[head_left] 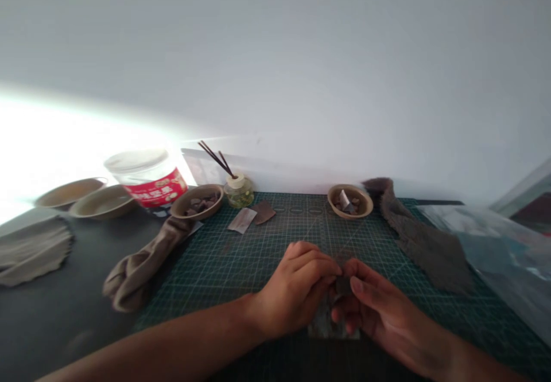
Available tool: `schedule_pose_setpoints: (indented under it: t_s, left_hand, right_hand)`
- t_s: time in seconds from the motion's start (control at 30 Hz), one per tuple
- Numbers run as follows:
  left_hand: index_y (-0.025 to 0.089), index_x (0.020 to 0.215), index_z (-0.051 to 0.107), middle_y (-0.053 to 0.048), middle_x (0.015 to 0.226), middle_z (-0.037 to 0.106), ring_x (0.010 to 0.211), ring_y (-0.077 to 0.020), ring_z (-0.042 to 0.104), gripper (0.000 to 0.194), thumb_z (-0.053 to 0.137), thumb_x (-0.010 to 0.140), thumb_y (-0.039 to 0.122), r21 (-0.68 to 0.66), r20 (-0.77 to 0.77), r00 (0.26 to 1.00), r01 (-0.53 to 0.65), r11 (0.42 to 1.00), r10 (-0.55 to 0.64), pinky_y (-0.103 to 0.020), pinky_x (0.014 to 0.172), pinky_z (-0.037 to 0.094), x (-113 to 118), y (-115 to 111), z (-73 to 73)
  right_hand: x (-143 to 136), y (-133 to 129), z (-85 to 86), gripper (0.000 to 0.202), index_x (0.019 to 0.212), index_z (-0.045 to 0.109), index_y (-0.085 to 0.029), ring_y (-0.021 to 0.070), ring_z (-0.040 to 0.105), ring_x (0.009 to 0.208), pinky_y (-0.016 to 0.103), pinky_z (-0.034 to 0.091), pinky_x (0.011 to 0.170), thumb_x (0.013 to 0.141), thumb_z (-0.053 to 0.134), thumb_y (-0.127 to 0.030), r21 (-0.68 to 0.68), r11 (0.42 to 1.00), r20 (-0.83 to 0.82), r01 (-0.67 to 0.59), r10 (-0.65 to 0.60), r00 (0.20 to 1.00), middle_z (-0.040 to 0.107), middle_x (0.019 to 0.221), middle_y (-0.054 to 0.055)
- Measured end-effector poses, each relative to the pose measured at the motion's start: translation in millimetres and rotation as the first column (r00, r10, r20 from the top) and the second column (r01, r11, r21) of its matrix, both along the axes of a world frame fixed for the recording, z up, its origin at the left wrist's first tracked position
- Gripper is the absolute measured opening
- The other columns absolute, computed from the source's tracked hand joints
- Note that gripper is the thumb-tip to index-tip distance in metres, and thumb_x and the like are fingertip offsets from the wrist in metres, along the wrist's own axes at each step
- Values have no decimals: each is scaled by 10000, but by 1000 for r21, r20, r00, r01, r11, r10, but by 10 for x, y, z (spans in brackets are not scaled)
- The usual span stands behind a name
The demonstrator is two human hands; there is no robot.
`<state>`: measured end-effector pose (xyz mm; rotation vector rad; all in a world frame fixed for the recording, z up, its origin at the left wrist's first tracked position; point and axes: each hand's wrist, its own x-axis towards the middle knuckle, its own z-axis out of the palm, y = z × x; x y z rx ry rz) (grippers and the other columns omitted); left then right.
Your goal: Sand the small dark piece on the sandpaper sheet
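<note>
My left hand (297, 287) is closed, its fingertips meeting those of my right hand above the green cutting mat (215, 267). Between the thumb and fingers of my right hand (379, 307) is a small dark piece (343, 285). The left fingertips touch or nearly touch its upper left edge; whether they grip it is hidden. Beneath both hands lies a pale, stained flat piece (326, 326), partly covered by them.
Bowls of brownish pieces stand at the back left (198, 201) and back right (350, 201). A reed diffuser (239, 191), a red-labelled tub (150, 181), a rolled cloth (144, 267), a grey cloth (424, 244) and plastic sheeting (495, 250) surround the mat.
</note>
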<state>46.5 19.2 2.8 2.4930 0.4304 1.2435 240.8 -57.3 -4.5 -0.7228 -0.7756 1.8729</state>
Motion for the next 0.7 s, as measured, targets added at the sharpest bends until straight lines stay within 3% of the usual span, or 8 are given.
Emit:
schedule_pose_setpoints:
  t_s: [0.27,0.37,0.5,0.7]
  left_hand:
    - [203,1073,648,-25,994,774,934,-186,658,172,556,973,98,32,1,1000,15,999,-15,-355,876,504,-4,10,0]
    - [212,1016,655,-2,941,773,906,-177,656,126,609,957,111,34,14,1000,-27,999,27,-347,867,497,-8,25,10]
    - [206,908,624,14,857,745,857,-176,637,79,688,932,167,-11,13,996,-93,996,94,-343,820,472,-7,46,-8]
    - [200,769,561,14,729,670,783,-173,596,227,665,961,263,-36,-53,995,-91,995,89,-337,770,430,-21,46,-23]
  right_hand:
    - [6,4,7,248,934,583,-205,147,653,813,272,490,720,939,728,-406,44,999,29,19,-21,999,610,862,-11]
    - [35,5,32,281,911,586,-197,138,603,784,276,462,734,932,725,-440,119,991,159,58,-77,984,593,829,-9]
    - [68,20,25,305,975,600,-211,119,503,677,258,395,635,923,717,-488,230,969,362,95,-176,916,547,768,-27]
    - [55,62,-15,340,1001,613,-214,122,442,638,261,362,591,938,660,-546,252,956,429,154,-252,867,492,707,-41]
